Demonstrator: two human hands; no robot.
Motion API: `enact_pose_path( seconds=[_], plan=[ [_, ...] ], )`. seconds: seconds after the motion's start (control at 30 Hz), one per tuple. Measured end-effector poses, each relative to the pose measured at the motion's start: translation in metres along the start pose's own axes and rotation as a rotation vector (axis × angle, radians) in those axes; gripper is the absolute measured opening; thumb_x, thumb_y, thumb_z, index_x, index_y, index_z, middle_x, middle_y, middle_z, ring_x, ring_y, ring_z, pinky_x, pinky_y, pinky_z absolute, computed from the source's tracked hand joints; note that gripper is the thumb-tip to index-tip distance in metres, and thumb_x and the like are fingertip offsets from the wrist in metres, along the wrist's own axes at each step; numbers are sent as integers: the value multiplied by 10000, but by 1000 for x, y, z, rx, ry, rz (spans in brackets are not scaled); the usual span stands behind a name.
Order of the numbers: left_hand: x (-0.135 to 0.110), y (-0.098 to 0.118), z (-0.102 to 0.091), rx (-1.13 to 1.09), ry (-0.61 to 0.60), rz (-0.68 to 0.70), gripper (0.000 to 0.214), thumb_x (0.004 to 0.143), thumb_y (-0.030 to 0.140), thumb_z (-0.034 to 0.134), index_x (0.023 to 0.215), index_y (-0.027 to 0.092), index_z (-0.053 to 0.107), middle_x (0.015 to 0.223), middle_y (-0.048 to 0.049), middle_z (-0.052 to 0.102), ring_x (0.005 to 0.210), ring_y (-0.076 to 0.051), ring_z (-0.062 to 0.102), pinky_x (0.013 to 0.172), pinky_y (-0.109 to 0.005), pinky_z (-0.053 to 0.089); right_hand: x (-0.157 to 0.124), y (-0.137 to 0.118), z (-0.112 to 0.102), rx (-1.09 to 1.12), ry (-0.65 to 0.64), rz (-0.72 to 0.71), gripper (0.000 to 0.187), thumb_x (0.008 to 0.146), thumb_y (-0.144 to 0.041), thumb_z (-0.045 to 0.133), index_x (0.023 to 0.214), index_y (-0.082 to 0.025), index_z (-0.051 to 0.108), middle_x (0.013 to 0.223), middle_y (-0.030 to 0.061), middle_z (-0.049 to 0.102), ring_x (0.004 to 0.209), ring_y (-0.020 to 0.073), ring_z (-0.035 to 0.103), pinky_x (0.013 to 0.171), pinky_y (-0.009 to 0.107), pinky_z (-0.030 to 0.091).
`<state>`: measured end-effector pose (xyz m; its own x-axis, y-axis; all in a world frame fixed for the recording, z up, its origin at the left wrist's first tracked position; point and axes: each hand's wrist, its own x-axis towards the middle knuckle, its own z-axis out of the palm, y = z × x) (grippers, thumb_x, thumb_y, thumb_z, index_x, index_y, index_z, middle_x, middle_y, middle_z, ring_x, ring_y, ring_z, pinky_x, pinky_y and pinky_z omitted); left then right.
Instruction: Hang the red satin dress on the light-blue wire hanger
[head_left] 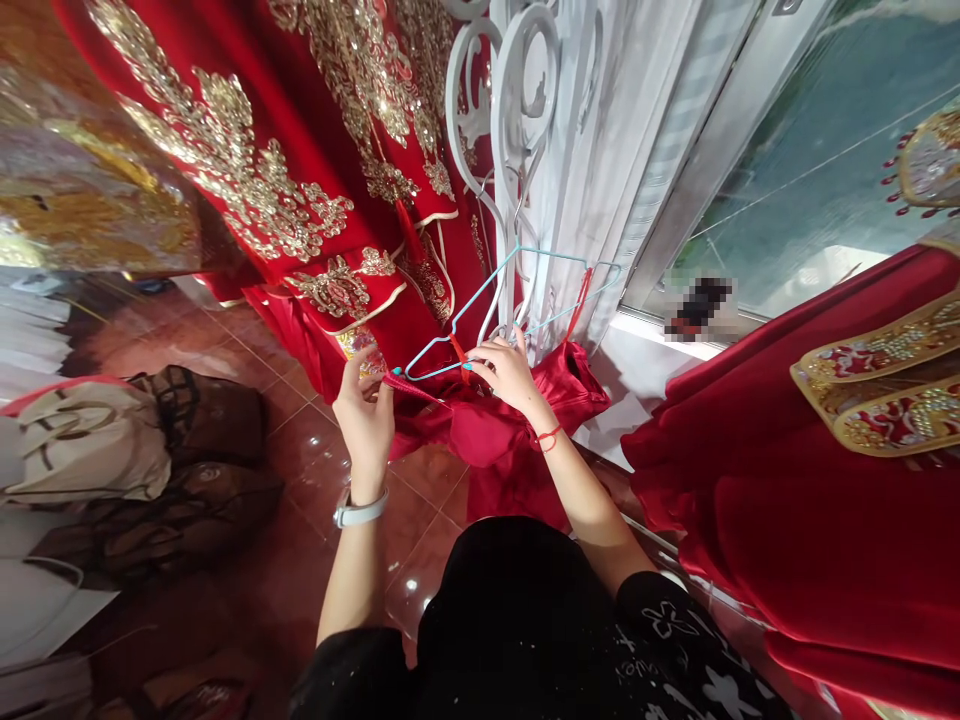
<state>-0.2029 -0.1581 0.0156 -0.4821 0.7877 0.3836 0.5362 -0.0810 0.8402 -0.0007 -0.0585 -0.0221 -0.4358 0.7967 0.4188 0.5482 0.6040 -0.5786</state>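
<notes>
A light blue wire hanger [480,285] stands against the white scrollwork rack, its hook end up among the metal curls. From it hangs a red satin garment [480,435], with one thin red strap [581,300] looped over the hanger's right side. My left hand [364,410] pinches the garment's top edge beside the hanger's left corner. With fingers closed at the lower bar, my right hand [506,372] grips a second red strap [457,348]. The garment's lower part is hidden behind my right forearm and my black shirt.
Red gowns with gold beading [255,180] hang at upper left. The white scrollwork rack [517,90] rises ahead beside a glass door [810,150]. More red clothing [810,530] hangs on the right. Stuffed bags [97,440] lie on the tiled floor [307,470] at left.
</notes>
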Motion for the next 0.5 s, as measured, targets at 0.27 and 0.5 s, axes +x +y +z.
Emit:
enact_pose_path(
  seconds=[0.27,0.5],
  plan=[
    [23,44,35,-15,-124,181,602,867,233,676,1455,232,545,1161,-84,765,999,-209,748,840,-297,594,1,-4,0,-2,1,9,211,1039,-265,590,1059,-278,800,1048,45,794,1075,262,638,1247,531,248],
    [26,32,51,52,-257,255,755,840,215,683,1559,223,450,1033,-50,754,939,-203,725,944,-360,583,-1,-7,-1,-20,-5,10,212,1030,-227,583,1040,-262,792,1014,49,786,1076,264,648,1293,583,161]
  ],
)
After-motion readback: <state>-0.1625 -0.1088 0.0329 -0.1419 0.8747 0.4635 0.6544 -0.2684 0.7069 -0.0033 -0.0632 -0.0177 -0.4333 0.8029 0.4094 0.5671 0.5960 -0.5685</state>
